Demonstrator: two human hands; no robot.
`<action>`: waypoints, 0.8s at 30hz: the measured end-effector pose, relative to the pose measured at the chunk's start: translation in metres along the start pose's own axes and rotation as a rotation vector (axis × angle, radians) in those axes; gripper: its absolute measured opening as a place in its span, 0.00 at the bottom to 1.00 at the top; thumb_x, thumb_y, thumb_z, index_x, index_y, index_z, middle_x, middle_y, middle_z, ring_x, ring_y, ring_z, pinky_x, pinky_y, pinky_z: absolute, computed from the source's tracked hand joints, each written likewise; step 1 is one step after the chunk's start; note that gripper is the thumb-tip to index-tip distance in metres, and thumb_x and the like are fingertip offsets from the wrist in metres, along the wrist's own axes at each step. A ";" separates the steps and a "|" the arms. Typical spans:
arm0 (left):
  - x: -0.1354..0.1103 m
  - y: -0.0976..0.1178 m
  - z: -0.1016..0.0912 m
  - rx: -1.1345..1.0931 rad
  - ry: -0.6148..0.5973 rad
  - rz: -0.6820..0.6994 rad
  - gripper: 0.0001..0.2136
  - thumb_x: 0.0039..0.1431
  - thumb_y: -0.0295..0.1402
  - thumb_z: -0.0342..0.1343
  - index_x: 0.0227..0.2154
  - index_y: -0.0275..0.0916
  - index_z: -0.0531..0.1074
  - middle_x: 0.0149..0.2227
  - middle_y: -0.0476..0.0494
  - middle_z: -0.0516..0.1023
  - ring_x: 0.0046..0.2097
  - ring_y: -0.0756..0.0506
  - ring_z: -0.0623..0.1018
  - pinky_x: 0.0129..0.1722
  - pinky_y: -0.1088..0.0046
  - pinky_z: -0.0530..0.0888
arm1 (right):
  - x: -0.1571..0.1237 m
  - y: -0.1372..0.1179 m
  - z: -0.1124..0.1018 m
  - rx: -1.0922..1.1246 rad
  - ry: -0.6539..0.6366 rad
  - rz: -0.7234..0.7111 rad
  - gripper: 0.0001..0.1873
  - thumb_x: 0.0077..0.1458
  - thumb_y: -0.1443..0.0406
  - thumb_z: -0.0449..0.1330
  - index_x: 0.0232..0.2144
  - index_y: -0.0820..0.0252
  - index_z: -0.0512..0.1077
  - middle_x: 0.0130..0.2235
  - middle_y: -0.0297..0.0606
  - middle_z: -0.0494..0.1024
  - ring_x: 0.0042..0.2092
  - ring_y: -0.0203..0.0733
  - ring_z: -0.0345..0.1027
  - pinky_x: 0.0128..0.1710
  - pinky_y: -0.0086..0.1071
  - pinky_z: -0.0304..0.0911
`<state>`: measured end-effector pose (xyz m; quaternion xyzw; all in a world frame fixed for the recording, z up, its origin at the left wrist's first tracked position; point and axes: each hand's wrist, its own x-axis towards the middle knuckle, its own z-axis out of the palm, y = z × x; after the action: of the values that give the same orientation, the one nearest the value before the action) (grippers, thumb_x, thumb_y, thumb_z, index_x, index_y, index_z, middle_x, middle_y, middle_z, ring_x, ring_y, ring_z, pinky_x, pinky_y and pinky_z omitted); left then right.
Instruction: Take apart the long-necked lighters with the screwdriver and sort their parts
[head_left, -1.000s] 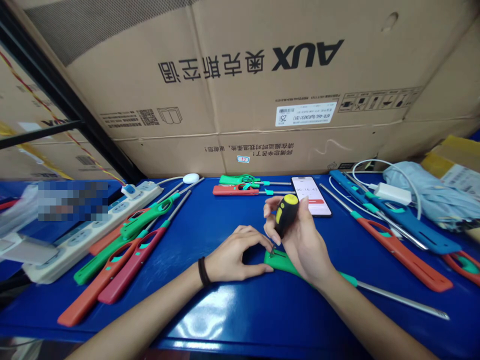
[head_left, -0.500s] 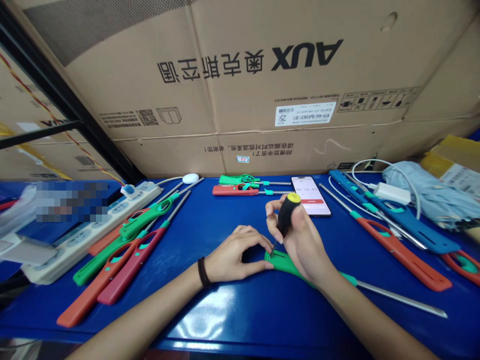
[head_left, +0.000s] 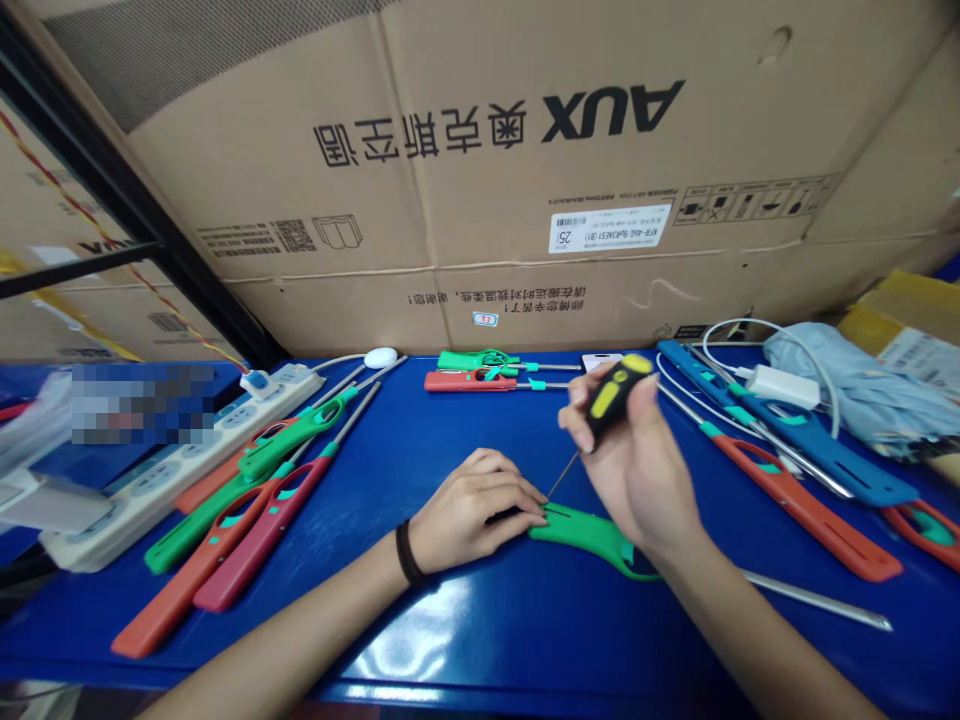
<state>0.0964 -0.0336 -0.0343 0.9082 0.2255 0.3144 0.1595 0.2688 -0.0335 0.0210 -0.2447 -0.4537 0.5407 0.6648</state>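
A green long-necked lighter [head_left: 581,531] lies on the blue table, its metal tube pointing right. My left hand [head_left: 472,505], with a dark band at the wrist, is closed on the lighter's left handle end, thumb and fingertips pressed together there. In my right hand [head_left: 637,450] is a black and yellow screwdriver [head_left: 619,395], gripped by its handle and tilted. Its thin shaft slants down left to the handle end, by my left fingertips; whether the tip touches is hard to tell. My right wrist covers part of the lighter's middle.
Several lighters lie left by a white power strip [head_left: 225,430]. A red lighter [head_left: 472,381] and a green one [head_left: 465,361] lie at the back. An orange lighter [head_left: 817,510] and a blue one [head_left: 855,460] are at right. A phone [head_left: 600,358] is mostly hidden behind my right hand.
My right hand and the screwdriver handle have moved right and up, so the shaft leans more and shows more. The left thumb and fingers have drawn together at the lighter's end.
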 end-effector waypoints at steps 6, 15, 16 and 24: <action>0.000 0.002 0.001 0.150 0.028 0.128 0.04 0.61 0.27 0.54 0.38 0.36 0.72 0.39 0.47 0.80 0.40 0.48 0.74 0.44 0.69 0.68 | -0.001 -0.040 -0.035 -0.547 -0.075 -0.258 0.15 0.53 0.51 0.59 0.27 0.55 0.66 0.22 0.28 0.63 0.21 0.33 0.54 0.20 0.27 0.53; 0.001 0.004 0.003 0.303 0.060 0.210 0.03 0.61 0.25 0.53 0.37 0.35 0.70 0.39 0.47 0.80 0.39 0.48 0.73 0.44 0.68 0.69 | -0.064 -0.025 -0.087 -1.632 -0.482 0.032 0.19 0.46 0.54 0.66 0.43 0.46 0.75 0.37 0.32 0.82 0.35 0.47 0.76 0.35 0.37 0.69; 0.001 0.005 0.003 0.319 0.065 0.221 0.03 0.61 0.25 0.53 0.37 0.35 0.70 0.38 0.47 0.80 0.39 0.48 0.73 0.45 0.68 0.69 | -0.064 -0.023 -0.088 -1.641 -0.510 0.043 0.17 0.48 0.55 0.65 0.43 0.46 0.75 0.39 0.32 0.82 0.37 0.47 0.76 0.36 0.37 0.70; -0.002 0.007 0.005 0.440 0.031 0.263 0.04 0.64 0.25 0.49 0.35 0.35 0.69 0.36 0.47 0.79 0.38 0.49 0.75 0.52 0.65 0.66 | -0.060 -0.026 -0.077 -1.717 -0.521 0.157 0.14 0.51 0.56 0.62 0.41 0.49 0.76 0.41 0.34 0.81 0.40 0.51 0.76 0.39 0.42 0.71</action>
<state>0.1002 -0.0412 -0.0363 0.9377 0.1710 0.2896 -0.0877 0.3479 -0.0851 -0.0141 -0.5571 -0.8198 0.0978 0.0901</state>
